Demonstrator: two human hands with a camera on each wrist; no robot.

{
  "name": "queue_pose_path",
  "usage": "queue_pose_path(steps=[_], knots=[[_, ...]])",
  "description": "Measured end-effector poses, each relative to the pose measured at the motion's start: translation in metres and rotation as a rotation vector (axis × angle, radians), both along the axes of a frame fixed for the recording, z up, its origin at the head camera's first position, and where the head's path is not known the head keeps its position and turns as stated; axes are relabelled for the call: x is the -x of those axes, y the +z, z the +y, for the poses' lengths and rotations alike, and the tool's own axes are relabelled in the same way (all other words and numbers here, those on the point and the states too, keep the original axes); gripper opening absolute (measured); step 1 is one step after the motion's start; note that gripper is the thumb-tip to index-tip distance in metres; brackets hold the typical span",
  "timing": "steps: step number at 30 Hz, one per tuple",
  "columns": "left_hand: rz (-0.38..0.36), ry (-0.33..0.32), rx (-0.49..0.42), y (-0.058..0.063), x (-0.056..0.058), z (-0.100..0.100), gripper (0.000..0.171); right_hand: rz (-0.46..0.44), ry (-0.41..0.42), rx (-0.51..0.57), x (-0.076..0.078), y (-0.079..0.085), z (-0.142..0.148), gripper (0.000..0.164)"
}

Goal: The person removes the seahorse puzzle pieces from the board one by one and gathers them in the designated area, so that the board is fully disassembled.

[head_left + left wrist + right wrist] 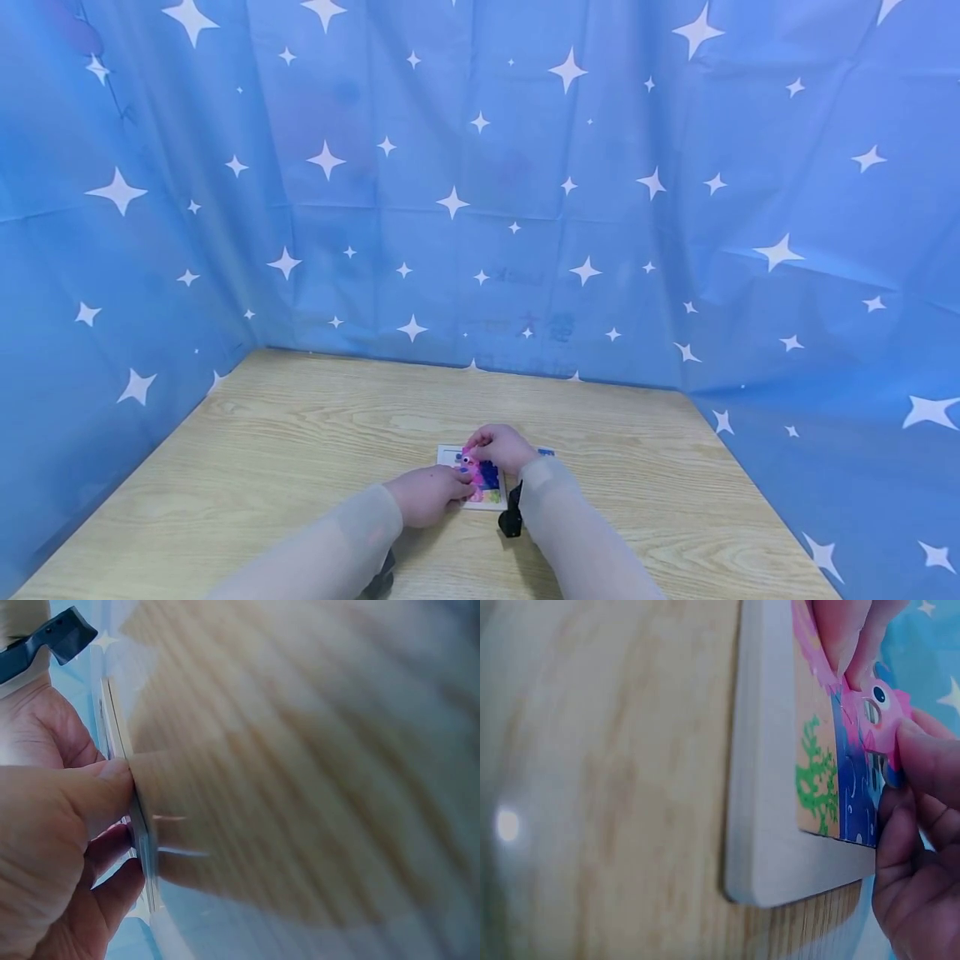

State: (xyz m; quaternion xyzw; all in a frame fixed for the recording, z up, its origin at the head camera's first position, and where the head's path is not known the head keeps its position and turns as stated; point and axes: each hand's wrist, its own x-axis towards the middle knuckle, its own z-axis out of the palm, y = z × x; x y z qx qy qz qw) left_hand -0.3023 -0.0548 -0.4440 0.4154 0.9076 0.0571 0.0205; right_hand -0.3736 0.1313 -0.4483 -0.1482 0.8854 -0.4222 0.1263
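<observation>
A picture puzzle in a pale frame (489, 505) lies on the table, with pink, blue and green in its picture. My right hand (504, 448) pinches a pink piece (889, 724) with a round eye printed on it, between thumb and fingers. That piece is tilted up from the picture. My left hand (429, 493) rests its fingertips on the puzzle's left part, beside the pink piece. In the left wrist view its thumb (109, 784) touches the frame, seen edge-on. Green seaweed (817, 776) and blue water show on the picture's near part.
A small blue item (546, 452) lies past my right wrist, partly hidden. The wood-grain table (337, 417) spreads around the puzzle. A blue curtain with white stars (480, 208) hangs along its back and sides. Black wrist cameras (511, 517) sit under the sleeves.
</observation>
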Motion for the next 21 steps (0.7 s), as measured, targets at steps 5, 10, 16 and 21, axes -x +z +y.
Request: queue_pose_path(steps=[5,10,16,21], knots=[[0.007,-0.004,-0.007,-0.0005,0.0005,-0.0001,0.034,-0.012,0.003,0.013,-0.0031,0.0032,-0.001,0.011],[-0.001,-0.005,-0.008,-0.0009,0.0015,-0.0003,0.034,-0.012,0.004,0.008,-0.0041,0.0039,-0.0006,0.012],[-0.008,0.0,-0.001,-0.0004,0.0011,0.0002,0.034,-0.006,0.007,0.029,-0.0023,0.0011,-0.0008,0.011],[-0.017,0.006,-0.009,0.0026,-0.0007,0.0012,0.034,-0.016,-0.019,0.047,-0.0008,-0.0015,-0.0022,0.009]])
